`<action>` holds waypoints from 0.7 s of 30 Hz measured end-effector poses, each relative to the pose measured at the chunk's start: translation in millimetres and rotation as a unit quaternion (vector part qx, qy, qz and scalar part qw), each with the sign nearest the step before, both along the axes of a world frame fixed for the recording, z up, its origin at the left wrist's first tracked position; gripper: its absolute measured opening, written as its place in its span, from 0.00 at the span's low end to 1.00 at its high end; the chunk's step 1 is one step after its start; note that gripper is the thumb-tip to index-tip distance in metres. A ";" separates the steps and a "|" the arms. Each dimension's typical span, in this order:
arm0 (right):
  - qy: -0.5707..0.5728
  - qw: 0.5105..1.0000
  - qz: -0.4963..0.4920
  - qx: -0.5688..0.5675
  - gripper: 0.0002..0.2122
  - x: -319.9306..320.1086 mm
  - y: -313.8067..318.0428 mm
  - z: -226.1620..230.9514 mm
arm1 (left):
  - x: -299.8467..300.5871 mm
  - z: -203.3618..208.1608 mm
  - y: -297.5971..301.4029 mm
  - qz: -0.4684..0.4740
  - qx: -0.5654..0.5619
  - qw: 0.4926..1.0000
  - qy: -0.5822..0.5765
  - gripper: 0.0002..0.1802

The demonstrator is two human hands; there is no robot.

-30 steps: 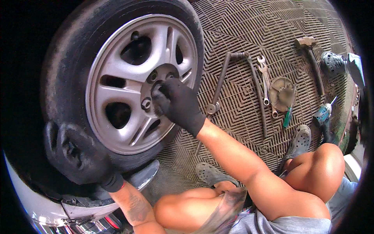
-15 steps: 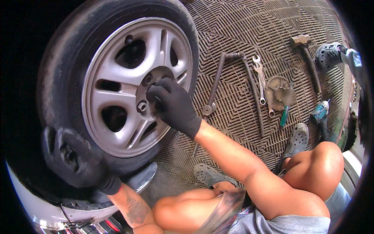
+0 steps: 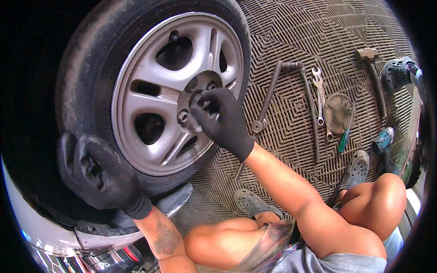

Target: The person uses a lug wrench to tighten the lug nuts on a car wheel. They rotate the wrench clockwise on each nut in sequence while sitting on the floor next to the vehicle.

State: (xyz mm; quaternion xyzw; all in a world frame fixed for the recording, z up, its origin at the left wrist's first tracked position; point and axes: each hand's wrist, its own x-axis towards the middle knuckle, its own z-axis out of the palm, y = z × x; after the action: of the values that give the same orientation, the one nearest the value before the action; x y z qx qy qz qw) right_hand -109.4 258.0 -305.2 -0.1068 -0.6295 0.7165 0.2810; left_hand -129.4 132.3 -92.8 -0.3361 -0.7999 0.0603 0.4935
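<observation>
A silver five-spoke wheel [image 3: 136, 107] with a black tire [image 3: 86, 91] stands upright before me at the left. My right hand [image 3: 225, 119], in a black glove, is at the hub, thumb and fingers pinched round a lug nut that they mostly cover. Another lug nut [image 3: 183, 117] shows in its hole just left of those fingers. My gloved left hand [image 3: 98, 177] is by the tire's lower left side, palm up. Its fingers curl inward around something dark that I cannot make out.
On the ribbed mat to the right lie a breaker bar [image 3: 271, 88], combination wrenches [image 3: 320, 98], a round cap [image 3: 337, 113], a green-handled screwdriver [image 3: 347, 134], a hammer [image 3: 373, 79] and a teal power tool [image 3: 383, 140]. A car body edge [image 3: 59, 236] curves at lower left. Another person's clog [image 3: 395, 75] is far right.
The view has shifted, so the scene sits further right. My right hand stays at the hub, its fingers turned a little and the thumb now showing. My left hand keeps its curl.
</observation>
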 end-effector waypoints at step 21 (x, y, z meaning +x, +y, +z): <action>0.022 0.979 -0.034 0.198 0.15 -7.7 5.0 -8.1 | -0.3 -0.7 6.1 -0.008 0.026 1.000 -0.012 0.09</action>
State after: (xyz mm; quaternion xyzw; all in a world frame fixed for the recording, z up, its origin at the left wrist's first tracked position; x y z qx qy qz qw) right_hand -117.1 263.0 -313.3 -0.0545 -0.7485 0.5700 0.3346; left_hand -129.7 138.4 -93.5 -0.3307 -0.8042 0.0317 0.4929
